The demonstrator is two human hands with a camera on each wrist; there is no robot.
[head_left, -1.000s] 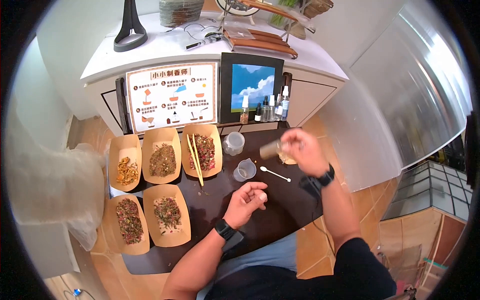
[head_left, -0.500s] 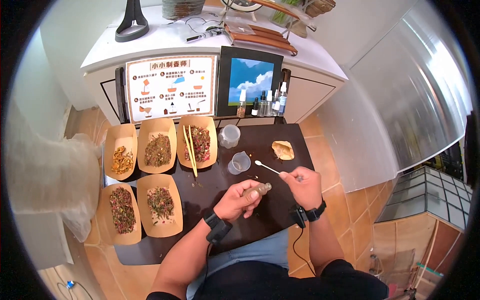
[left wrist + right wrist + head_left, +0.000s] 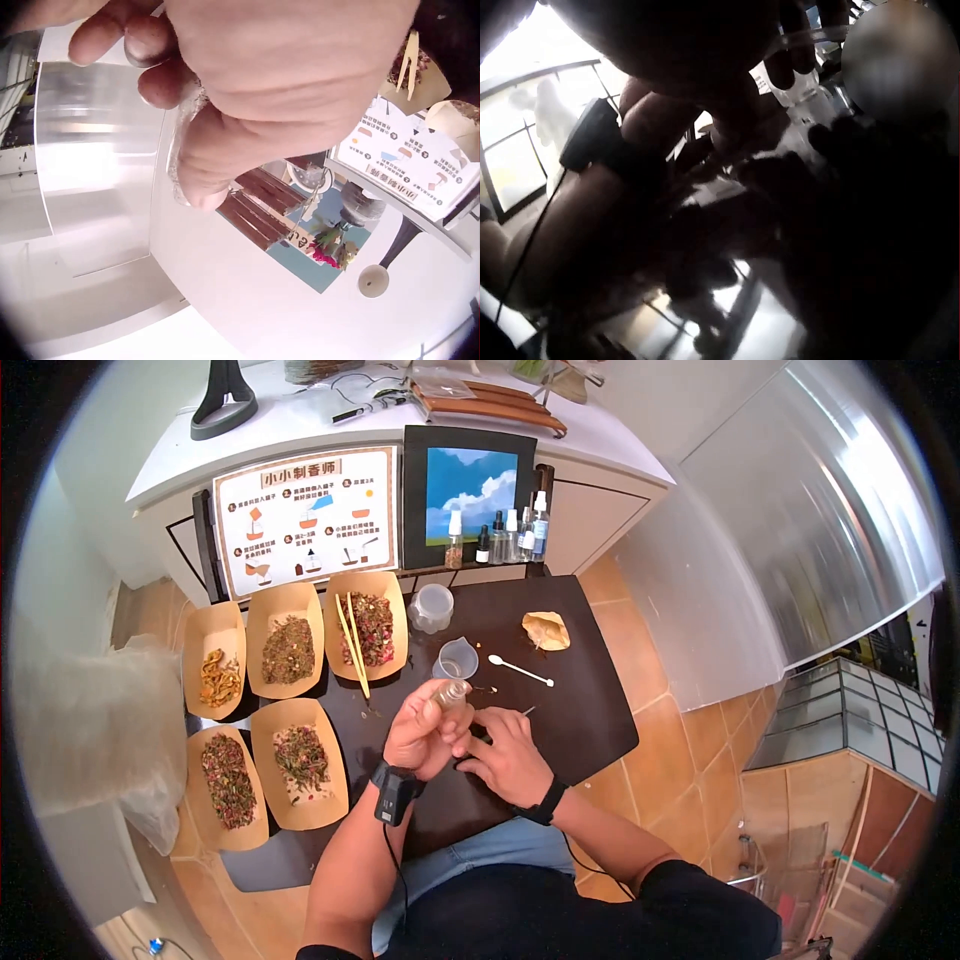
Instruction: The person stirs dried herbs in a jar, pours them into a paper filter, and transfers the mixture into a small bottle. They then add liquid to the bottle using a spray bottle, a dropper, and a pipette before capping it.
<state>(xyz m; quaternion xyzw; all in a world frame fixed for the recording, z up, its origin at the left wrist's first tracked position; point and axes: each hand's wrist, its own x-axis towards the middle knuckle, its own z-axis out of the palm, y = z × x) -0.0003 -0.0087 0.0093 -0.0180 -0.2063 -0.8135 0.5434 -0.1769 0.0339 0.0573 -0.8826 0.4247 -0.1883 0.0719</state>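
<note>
My left hand (image 3: 425,735) grips a small clear glass bottle (image 3: 450,695), upright with its neck above the fingers. In the left wrist view the thumb lies along the bottle (image 3: 180,142). Close beside it, my right hand (image 3: 510,758) is low over the table, fingers bent and its fingertips near the left hand. A thin pale rod (image 3: 530,710) sticks out past the right hand's knuckles; the rest is hidden. Beyond the hands stand a clear plastic beaker (image 3: 456,658) and a lidded clear jar (image 3: 432,608). A white spoon (image 3: 521,670) lies right of the beaker.
Several cardboard trays (image 3: 262,755) of dried plant pieces fill the table's left side, with yellow tweezers (image 3: 352,645) across one. A crumpled tan paper (image 3: 546,631) lies at the back right. Behind the table, several small bottles (image 3: 512,540) line a ledge beside an instruction sheet (image 3: 305,525).
My right hand came back from the table's far right, past the spoon, to beside the left hand. My left hand, empty at first, now holds the glass bottle and has raised it upright.
</note>
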